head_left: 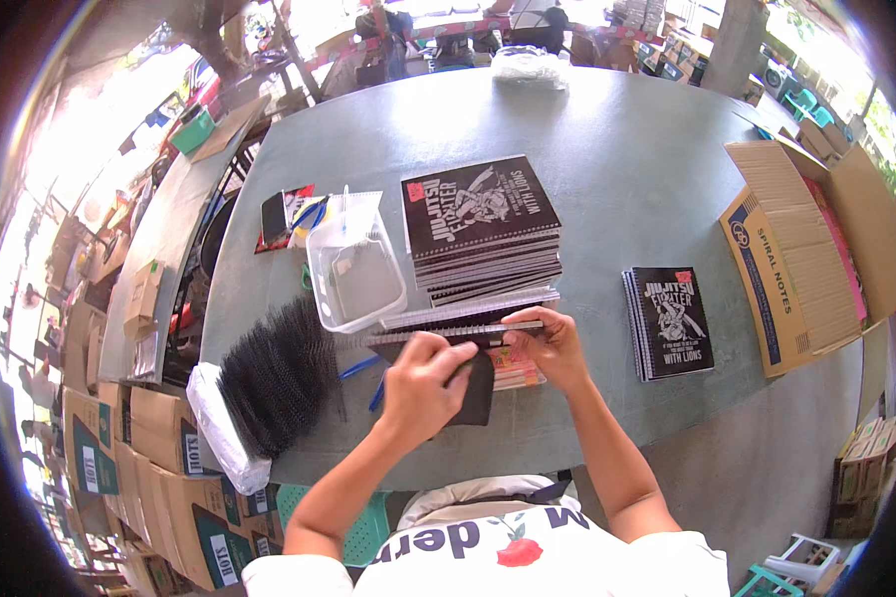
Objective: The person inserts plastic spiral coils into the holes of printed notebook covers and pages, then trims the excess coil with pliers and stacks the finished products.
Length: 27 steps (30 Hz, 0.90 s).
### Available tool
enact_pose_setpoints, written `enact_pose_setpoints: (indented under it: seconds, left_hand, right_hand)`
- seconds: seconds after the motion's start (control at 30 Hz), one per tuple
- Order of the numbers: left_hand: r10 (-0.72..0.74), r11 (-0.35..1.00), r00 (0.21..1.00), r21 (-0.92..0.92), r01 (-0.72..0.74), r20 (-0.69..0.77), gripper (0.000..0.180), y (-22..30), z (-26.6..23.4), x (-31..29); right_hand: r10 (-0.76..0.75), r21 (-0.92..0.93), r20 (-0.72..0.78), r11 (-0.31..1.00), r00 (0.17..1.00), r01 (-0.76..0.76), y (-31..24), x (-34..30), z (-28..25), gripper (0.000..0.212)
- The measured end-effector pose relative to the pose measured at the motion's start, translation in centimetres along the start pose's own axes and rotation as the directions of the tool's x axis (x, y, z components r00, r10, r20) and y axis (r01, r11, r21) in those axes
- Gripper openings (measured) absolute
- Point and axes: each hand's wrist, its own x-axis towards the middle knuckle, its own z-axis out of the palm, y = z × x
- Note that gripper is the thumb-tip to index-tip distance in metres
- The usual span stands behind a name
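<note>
My left hand [423,383] and my right hand [546,346] both grip a black-covered notebook [478,390] by its top edge, close to my chest at the table's near edge. My left fingers pinch a black spiral wire along that edge. Just behind my hands a tall stack of black-covered notebooks [483,229] stands, with a few unbound ones slid out at its base. A bundle of black spiral wires [279,373] lies left of my left hand. A small finished pile of spiral notebooks [669,320] lies to my right.
A clear plastic tub [353,264] sits left of the tall stack, with scissors and small items behind it. An open cardboard box [806,249] lies at the table's right end. Cardboard cartons [159,468] are stacked on the floor at left. A plastic bag [530,65] rests at the far edge.
</note>
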Motion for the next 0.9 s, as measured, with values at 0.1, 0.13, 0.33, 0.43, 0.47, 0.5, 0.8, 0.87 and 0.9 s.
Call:
enact_pose_setpoints:
  seconds: [0.1,0.13,0.33,0.43,0.47,0.5,0.8,0.87,0.9]
  left_hand:
    - [0.091,0.996,0.982,0.041,-0.085,-0.164,0.024,0.8,-1.9,2.4]
    - [0.062,0.998,0.993,0.026,-0.060,-0.097,0.024,0.6,-0.6,1.6]
    - [0.160,0.985,0.953,0.104,-0.137,-0.258,0.023,1.5,-1.9,3.5]
    - [0.072,0.997,0.996,0.022,-0.071,-0.058,0.023,1.8,1.2,1.4]
    - [0.044,0.999,0.999,-0.004,-0.044,0.003,0.023,1.9,1.7,0.8]
    - [0.012,1.000,0.997,0.015,-0.014,0.080,0.023,2.4,1.1,1.1]
    - [0.128,0.991,0.991,0.041,-0.130,0.036,0.022,3.1,2.4,0.6]
    - [0.092,0.996,0.972,0.027,-0.089,-0.216,0.023,3.5,1.0,3.6]
    - [0.026,0.998,0.994,-0.055,-0.032,-0.107,0.021,3.1,1.8,3.3]
  right_hand:
    - [-0.019,0.048,-0.023,0.999,1.000,0.020,-0.3,-0.1,0.1,0.017]
    - [-0.014,0.076,-0.001,0.997,1.000,0.014,-0.6,-0.1,0.5,0.017]
    - [0.031,0.153,0.091,0.987,0.995,-0.045,0.3,0.0,-0.8,0.035]
    - [0.085,0.250,0.071,0.963,0.994,-0.100,-0.1,0.1,-0.2,0.045]
    - [0.104,0.315,0.050,0.942,0.993,-0.115,-0.5,0.1,0.2,0.044]
    - [0.121,0.281,0.068,0.950,0.990,-0.135,-0.8,0.0,-0.2,0.044]
    - [0.055,0.279,0.131,0.956,0.990,-0.090,-0.5,0.1,-1.0,0.046]
    - [0.064,0.277,0.138,0.956,0.988,-0.101,0.5,-0.6,-1.4,0.044]
    - [0.056,0.271,0.129,0.959,0.990,-0.089,0.9,-0.9,-1.5,0.041]
